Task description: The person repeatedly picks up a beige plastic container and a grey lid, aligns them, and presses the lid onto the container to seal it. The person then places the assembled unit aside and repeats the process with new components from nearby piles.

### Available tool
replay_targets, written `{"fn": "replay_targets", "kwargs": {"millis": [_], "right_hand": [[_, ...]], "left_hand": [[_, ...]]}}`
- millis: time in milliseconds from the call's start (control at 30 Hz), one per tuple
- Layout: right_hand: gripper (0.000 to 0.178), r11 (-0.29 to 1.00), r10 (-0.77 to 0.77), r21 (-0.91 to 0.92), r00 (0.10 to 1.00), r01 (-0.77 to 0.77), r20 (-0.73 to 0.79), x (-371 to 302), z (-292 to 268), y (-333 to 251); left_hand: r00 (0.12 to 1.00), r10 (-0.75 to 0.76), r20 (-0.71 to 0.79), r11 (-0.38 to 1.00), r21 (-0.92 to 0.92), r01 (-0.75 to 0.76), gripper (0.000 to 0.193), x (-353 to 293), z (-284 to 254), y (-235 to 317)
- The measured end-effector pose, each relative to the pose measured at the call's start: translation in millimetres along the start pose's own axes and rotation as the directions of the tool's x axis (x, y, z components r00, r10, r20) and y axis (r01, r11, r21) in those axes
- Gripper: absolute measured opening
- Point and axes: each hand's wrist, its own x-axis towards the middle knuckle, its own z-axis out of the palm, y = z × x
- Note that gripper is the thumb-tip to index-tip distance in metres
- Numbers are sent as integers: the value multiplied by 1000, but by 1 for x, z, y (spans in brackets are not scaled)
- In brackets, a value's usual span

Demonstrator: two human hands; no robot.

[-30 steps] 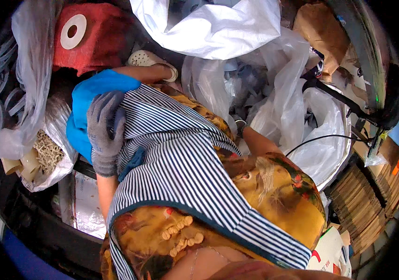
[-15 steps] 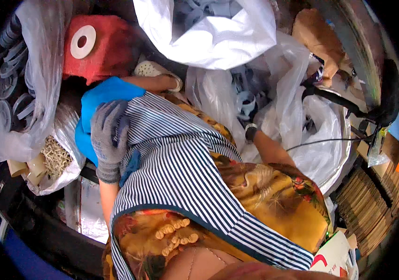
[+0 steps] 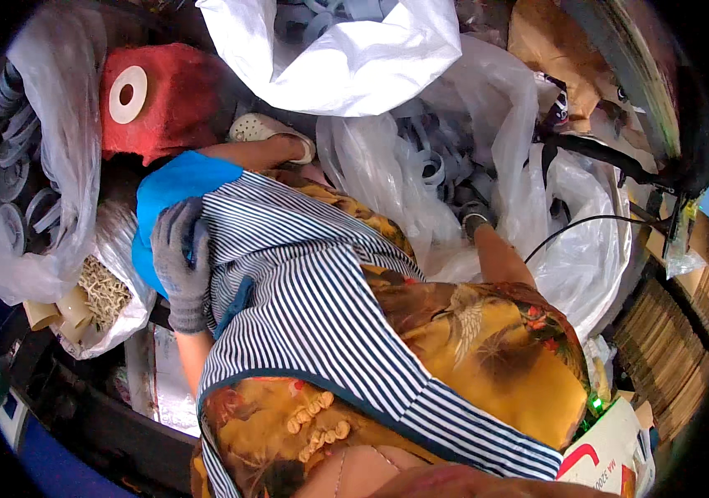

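Note:
My left hand (image 3: 182, 261), in a grey knit glove, rests on my raised leg beside a bright blue cloth (image 3: 184, 187) and my striped apron (image 3: 304, 282). Its fingers are loosely bent and a little apart, with nothing visible in them. My right hand (image 3: 476, 217) reaches into a clear plastic bag (image 3: 363, 170) of grey plastic rings (image 3: 431, 166). Only its wrist and dark cuff show well; the fingers are hidden among the rings and plastic. At the top, a white sack (image 3: 346, 83) holds more grey rings.
On the left stand a clear bag (image 3: 72, 166) of dark round parts and a sack of beige pieces (image 3: 105, 295). A red block (image 3: 163, 108) bears a white ring (image 3: 128, 95). A black cable (image 3: 570, 226) crosses at right, near stacked cardboard (image 3: 661, 340).
My right hand has shifted right within the bag, and the rings there lie differently. My left hand stays on my leg, its fingers slightly moved. The whole view has shifted a little.

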Motion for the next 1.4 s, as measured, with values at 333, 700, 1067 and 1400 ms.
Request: {"fn": "replay_targets", "kwargs": {"millis": [333, 700, 1067, 1400], "right_hand": [[63, 630, -394, -725, 919, 279, 11, 6, 10, -44], [68, 900, 244, -321, 951, -295, -189, 31, -36, -14], [66, 980, 155, -75, 943, -185, -296, 98, -80, -35], [53, 971, 102, 239, 889, 9, -447, 32, -151, -37]], "left_hand": [[998, 36, 56, 999, 34, -38, 32, -3, 6, 9], [999, 38, 19, 995, 93, -40, 32, -13, -1, 17], [1000, 15, 21, 991, 129, -18, 33, -15, -15, -5], [992, -27, -123, 998, 47, 33, 29, -16, -10, -26]]}}
